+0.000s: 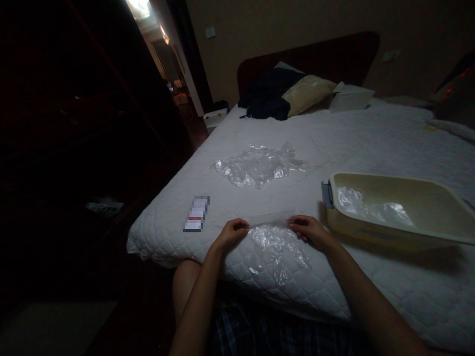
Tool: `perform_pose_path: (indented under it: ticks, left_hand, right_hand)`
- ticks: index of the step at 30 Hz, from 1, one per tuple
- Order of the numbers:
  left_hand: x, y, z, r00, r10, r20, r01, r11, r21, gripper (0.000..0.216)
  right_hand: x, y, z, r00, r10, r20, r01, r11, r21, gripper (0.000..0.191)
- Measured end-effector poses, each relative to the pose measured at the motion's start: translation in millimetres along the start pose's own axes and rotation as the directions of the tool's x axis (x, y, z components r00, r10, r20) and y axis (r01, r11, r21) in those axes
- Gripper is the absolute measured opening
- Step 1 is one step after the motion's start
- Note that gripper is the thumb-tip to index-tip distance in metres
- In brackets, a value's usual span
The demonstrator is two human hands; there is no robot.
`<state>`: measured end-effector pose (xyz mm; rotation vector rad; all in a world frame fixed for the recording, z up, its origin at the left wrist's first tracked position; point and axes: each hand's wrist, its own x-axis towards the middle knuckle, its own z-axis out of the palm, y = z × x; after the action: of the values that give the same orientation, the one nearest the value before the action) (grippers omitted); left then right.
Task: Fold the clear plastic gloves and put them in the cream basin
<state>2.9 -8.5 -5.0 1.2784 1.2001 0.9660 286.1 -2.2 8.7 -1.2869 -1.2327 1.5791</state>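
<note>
- The white quilted mattress fills most of my view. It runs from the near edge at the person's knees back to a dark headboard.
- A beige plastic basin sits on the mattress to the right, just beside the right hand. A crumpled sheet of clear film lies inside it at its left end.
- At the head of the bed I see a heap of dark clothing. A tan pillow leans against it, and a white box sits to the right of the pillow.
- A loose pile of clear plastic lies on the middle of the mattress, well apart from both hands.
- The clear plastic bag lies flat on the mattress near the front edge. It sits between the two hands, with its upper edge drawn into a straight line from one hand to the other.
- The left hand rests on the mattress at the left end of that edge. Its fingers are curled in and pinch the bag's corner.
- The right hand pinches the opposite end. Its fingertips are pressed together on the film and its knuckles are raised.
- A small flat pack lies to the left of the left hand, near it but not touching. Its face is blurred, so I cannot read it.
</note>
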Motion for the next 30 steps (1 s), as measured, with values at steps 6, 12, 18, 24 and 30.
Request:
perform_pose_path:
  ticks: [6, 12, 18, 24, 30]
  left_hand:
    - [-1.2, 2.9, 0.7, 0.999, 0.037, -0.021, -0.035, 0.995, 0.094, 0.012]
    - [-2.6, 1.8, 1.8, 0.997, 0.061, -0.041, -0.056, 0.992, 0.117, 0.009]
    - [-4.9, 3.2, 2.6, 0.988, 0.146, -0.043, -0.137, 0.974, 0.179, 0.009]
    - [-13.2, 4.0, 10.3, 0.954, 0.287, -0.083, -0.243, 0.906, 0.346, 0.014]
    - [-24.2, 7.4, 15.6, 0.942, 0.326, -0.076, -0.253, 0.841, 0.478, 0.017]
  right_hand:
    - [-1.1, 3.4, -1.6, 0.999, -0.031, 0.017, 0.030, 0.999, 0.035, 0.023]
    - [-1.4, 9.1, -3.1, 0.987, -0.153, 0.057, 0.149, 0.986, 0.073, 0.008]
    - [-3.1, 10.6, -4.9, 0.956, -0.287, 0.055, 0.292, 0.948, -0.127, 0.018]
    - [-10.7, 3.4, -7.4, 0.903, -0.408, 0.138, 0.430, 0.834, -0.347, 0.020]
    - [-30.3, 2.5, 4.0, 0.893, -0.431, 0.129, 0.431, 0.739, -0.518, 0.020]
